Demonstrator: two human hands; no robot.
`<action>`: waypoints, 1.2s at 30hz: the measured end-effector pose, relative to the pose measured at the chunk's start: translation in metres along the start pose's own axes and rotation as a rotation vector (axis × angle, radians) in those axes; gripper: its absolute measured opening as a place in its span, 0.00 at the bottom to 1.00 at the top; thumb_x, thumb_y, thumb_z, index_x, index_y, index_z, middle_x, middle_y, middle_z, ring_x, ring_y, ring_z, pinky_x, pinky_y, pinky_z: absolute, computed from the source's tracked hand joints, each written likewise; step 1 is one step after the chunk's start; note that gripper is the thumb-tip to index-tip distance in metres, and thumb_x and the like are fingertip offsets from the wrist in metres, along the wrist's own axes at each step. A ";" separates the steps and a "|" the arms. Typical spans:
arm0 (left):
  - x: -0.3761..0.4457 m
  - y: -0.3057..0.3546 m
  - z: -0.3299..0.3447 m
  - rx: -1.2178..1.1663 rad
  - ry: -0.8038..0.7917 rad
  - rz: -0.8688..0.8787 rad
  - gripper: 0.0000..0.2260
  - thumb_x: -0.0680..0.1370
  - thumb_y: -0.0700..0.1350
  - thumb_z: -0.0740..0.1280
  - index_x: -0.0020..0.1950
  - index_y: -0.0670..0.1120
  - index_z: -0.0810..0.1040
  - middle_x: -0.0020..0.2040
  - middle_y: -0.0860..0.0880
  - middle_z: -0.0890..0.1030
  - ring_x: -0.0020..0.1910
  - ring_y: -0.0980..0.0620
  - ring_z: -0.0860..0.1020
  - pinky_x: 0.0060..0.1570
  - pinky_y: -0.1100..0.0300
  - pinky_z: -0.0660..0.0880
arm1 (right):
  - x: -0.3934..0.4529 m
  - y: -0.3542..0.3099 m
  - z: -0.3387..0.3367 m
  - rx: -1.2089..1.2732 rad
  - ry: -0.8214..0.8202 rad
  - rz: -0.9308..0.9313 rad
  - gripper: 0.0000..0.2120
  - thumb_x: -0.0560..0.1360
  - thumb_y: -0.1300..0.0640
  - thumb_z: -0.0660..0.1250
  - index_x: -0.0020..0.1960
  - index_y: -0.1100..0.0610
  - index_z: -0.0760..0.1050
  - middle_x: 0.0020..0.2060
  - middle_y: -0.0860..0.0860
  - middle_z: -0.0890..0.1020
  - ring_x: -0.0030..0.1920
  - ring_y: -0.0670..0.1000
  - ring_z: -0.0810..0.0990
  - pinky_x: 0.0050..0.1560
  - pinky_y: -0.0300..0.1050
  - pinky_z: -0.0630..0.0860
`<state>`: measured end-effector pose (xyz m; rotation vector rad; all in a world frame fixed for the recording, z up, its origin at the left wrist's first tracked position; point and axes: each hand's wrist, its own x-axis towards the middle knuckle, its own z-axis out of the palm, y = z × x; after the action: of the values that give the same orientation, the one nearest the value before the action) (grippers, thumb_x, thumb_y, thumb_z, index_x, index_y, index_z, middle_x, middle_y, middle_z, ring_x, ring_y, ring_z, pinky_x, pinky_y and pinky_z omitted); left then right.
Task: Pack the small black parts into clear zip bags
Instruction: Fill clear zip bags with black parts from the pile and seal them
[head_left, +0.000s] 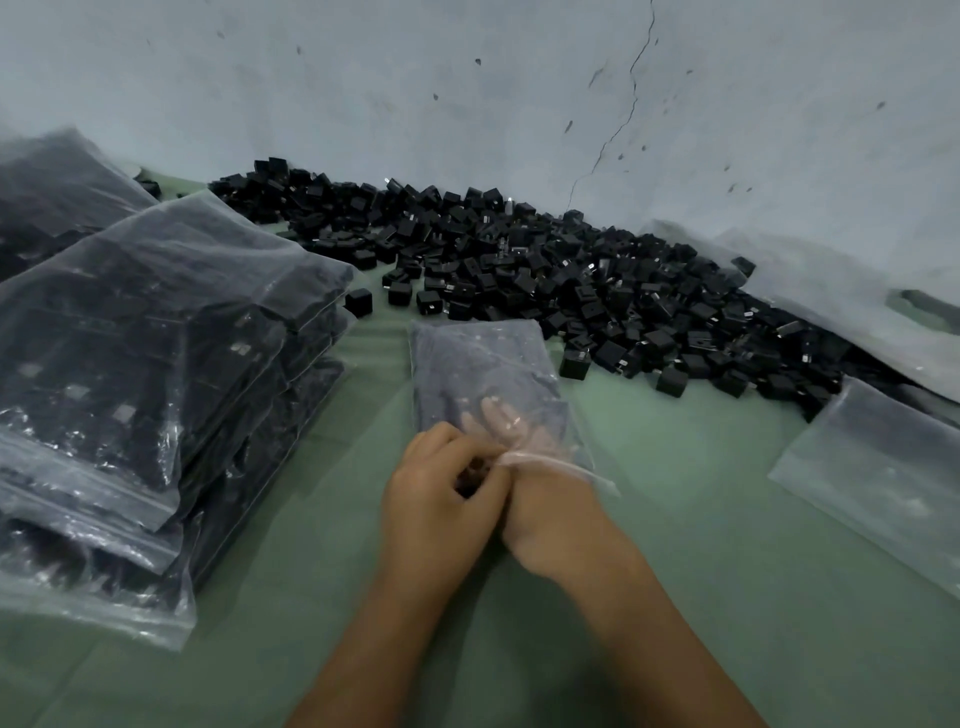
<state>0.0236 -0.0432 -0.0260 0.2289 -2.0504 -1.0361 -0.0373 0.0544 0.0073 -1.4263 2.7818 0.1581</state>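
A clear zip bag lies on the green cloth, mouth toward me. My right hand reaches into its mouth; its fingers show through the plastic. My left hand has curled fingers at the bag's opening and seems to hold small black parts, partly hidden. A big heap of small black parts stretches along the wall behind the bag.
A stack of filled zip bags stands at the left. Empty clear bags lie at the right, more plastic beyond them by the cracked wall. Green cloth covers the surface.
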 end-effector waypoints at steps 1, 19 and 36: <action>0.000 0.002 -0.001 -0.036 -0.061 -0.087 0.04 0.71 0.41 0.74 0.40 0.50 0.83 0.38 0.55 0.78 0.39 0.55 0.77 0.41 0.55 0.75 | -0.010 0.000 0.007 0.097 0.079 0.015 0.28 0.80 0.56 0.54 0.78 0.50 0.50 0.77 0.47 0.44 0.77 0.46 0.46 0.76 0.43 0.49; 0.105 -0.074 0.021 -0.171 -0.119 -0.485 0.35 0.75 0.52 0.72 0.77 0.60 0.58 0.77 0.55 0.62 0.75 0.52 0.62 0.71 0.45 0.65 | 0.112 0.072 -0.035 0.268 0.450 0.039 0.21 0.79 0.49 0.60 0.72 0.44 0.66 0.69 0.50 0.68 0.69 0.52 0.62 0.70 0.51 0.60; 0.108 -0.093 0.026 -0.028 -0.266 -0.391 0.28 0.78 0.46 0.69 0.65 0.77 0.65 0.76 0.61 0.63 0.75 0.60 0.60 0.74 0.48 0.62 | 0.263 0.180 0.003 0.176 0.235 0.128 0.09 0.74 0.44 0.65 0.53 0.35 0.79 0.77 0.45 0.53 0.76 0.49 0.52 0.73 0.60 0.43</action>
<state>-0.0837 -0.1395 -0.0403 0.5177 -2.2813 -1.3933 -0.3375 -0.0539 0.0051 -1.3046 2.9815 -0.2642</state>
